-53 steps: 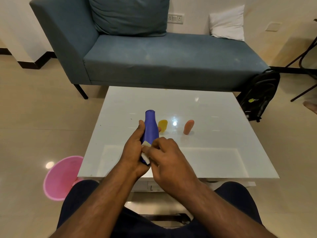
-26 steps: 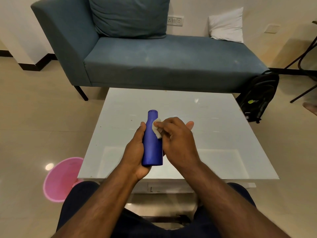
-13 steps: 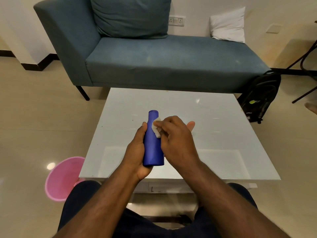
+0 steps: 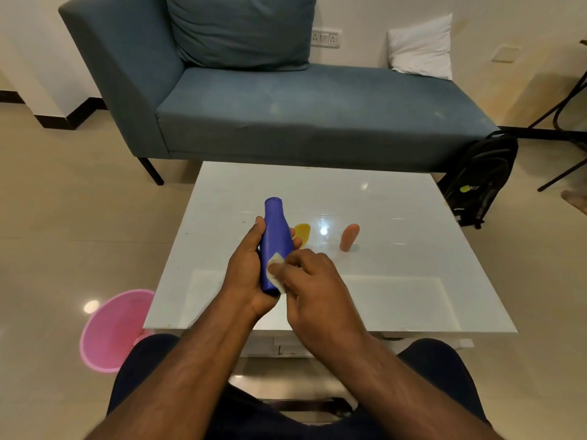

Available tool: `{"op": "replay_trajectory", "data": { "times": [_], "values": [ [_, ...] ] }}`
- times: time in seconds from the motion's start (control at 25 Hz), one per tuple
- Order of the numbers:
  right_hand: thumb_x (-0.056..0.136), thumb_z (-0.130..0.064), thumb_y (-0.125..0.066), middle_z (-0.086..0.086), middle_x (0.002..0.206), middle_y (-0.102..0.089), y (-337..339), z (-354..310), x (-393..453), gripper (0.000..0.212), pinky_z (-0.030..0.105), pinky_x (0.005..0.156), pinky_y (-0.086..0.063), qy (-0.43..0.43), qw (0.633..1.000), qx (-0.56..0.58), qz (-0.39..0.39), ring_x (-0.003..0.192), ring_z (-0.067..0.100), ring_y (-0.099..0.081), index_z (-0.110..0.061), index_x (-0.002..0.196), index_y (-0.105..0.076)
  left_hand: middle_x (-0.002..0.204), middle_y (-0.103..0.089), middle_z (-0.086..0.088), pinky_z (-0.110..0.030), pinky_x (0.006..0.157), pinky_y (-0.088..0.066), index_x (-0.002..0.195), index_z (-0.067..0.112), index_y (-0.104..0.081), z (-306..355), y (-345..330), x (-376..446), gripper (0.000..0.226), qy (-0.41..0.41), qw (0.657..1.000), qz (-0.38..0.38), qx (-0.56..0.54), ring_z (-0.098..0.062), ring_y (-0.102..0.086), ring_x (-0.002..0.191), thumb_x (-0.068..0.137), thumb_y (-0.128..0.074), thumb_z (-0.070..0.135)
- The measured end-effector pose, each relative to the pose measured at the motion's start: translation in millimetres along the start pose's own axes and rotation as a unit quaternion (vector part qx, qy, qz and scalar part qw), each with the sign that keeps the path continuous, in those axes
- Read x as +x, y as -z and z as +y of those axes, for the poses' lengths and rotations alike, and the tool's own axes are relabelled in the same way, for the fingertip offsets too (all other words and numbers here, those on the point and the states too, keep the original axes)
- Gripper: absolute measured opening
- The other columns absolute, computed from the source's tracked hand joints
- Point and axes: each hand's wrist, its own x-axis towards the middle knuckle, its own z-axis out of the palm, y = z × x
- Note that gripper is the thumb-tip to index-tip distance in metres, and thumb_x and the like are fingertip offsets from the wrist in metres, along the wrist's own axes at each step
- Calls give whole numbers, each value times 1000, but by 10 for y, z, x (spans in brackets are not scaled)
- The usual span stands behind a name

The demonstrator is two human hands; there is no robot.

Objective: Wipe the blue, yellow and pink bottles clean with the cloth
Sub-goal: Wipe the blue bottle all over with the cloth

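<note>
Nearest me, my knees in dark trousers [image 4: 444, 369] sit at the bottom of frame, both forearms reaching up from them. My right hand [image 4: 313, 282] has its grip pinching a small off-white cloth [image 4: 275, 270] against the lower body of the tall blue plastic bottle [image 4: 275, 246]; most of the cloth is hidden under the fingers. My left hand [image 4: 247, 271] has its grip wrapped round that bottle from the left, thumb up near the shoulder, bottle upright and slightly tilted above the near part of the glossy white tabletop [image 4: 397, 281]. Bottle base is hidden by my hands. Behind it, the small yellow bottle [image 4: 302, 234] is partly covered by the blue one and my fingertip, shape hard to read. The small pink bottle [image 4: 348, 237] stands on the tabletop right of it, well apart, with bare surface all round to the right and far edges. A pink plastic bucket [image 4: 111, 328] sits on the floor by the near-left corner, partly cut off by my leg. Further back, a black backpack [image 4: 476, 179] leans at the far-right corner, then the teal sofa [image 4: 301, 112] with a white pillow [image 4: 422, 47].
</note>
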Motion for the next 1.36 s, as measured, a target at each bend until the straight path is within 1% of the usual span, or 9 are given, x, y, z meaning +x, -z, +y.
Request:
{"op": "replay_trajectory", "data": {
  "times": [0.12, 0.28, 0.52, 0.76, 0.84, 1.0, 1.12, 1.24, 1.36],
  "values": [
    [84, -10, -66, 3, 103, -62, 22, 31, -71, 29, 27, 74, -50, 32, 999, -4, -18, 90, 19, -53, -17, 113, -63, 94, -76, -11, -36, 81, -57, 108, 9, -67, 19, 17, 17, 46, -5, 1000, 13, 1, -24, -70, 86, 95, -55, 51],
    [89, -16, -59, 2, 99, -62, 49, 135, -7, 21, 30, 76, -52, -17, 999, 20, 20, 89, 18, -54, -16, 109, -66, 105, -73, -11, -38, 80, -57, 117, 11, -66, 5, 59, 9, 49, 7, 1000, 19, -3, -26, -68, 94, 92, -58, 52],
    [84, -9, -69, 2, 98, -60, 23, 20, 24, 27, 27, 74, -47, 72, 997, -32, -27, 87, 19, -51, -20, 109, -67, 95, -73, -11, -37, 75, -60, 124, 7, -63, -14, 25, -6, 55, 14, 1000, 20, -14, -23, -70, 83, 93, -58, 52],
    [92, -14, -55, 0, 97, -58, 40, 223, 331, 17, 34, 81, -48, -61, 997, 44, 11, 91, 19, -53, -15, 103, -69, 112, -72, -11, -42, 87, -55, 130, 11, -63, -119, 50, -44, 55, 21, 999, 13, 28, -28, -70, 95, 93, -58, 52],
    [85, -4, -61, 3, 99, -61, 30, 102, 163, 23, 32, 78, -48, -16, 1000, 13, 4, 90, 21, -53, -14, 104, -68, 108, -75, -10, -37, 82, -59, 124, 9, -65, -66, 43, -49, 52, 23, 1000, 7, 4, -25, -72, 90, 95, -54, 51],
    [79, -10, -74, 2, 102, -63, -1, -12, -107, 33, 27, 74, -51, 44, 998, -30, -17, 89, 19, -56, -18, 110, -66, 97, -76, -10, -35, 81, -57, 121, 10, -66, -38, 17, -74, 49, 13, 1000, 15, 2, -22, -70, 85, 96, -53, 50],
    [90, -16, -61, -1, 96, -59, -28, 134, 126, 15, 26, 74, -48, 16, 1000, -3, 17, 86, 14, -50, -16, 104, -68, 105, -76, -11, -36, 78, -60, 121, 10, -67, -93, 12, -81, 48, 18, 1000, 13, 22, -25, -74, 88, 97, -52, 49],
    [97, -30, -47, -6, 95, -53, -39, 155, 312, 22, 22, 76, -45, -45, 998, 13, 29, 86, 3, -44, -18, 100, -66, 119, -72, -13, -39, 86, -58, 131, 10, -62, -123, 9, -75, 54, 28, 999, 10, 17, -28, -70, 106, 95, -55, 50],
    [87, -17, -63, 0, 100, -59, -67, -22, 95, 20, 26, 78, -48, 45, 998, -42, -6, 90, 15, -48, -18, 106, -66, 93, -76, -10, -34, 74, -60, 118, 8, -66, -50, -15, -56, 48, 13, 1000, 5, 5, -22, -73, 80, 97, -53, 49]
  ]
}}
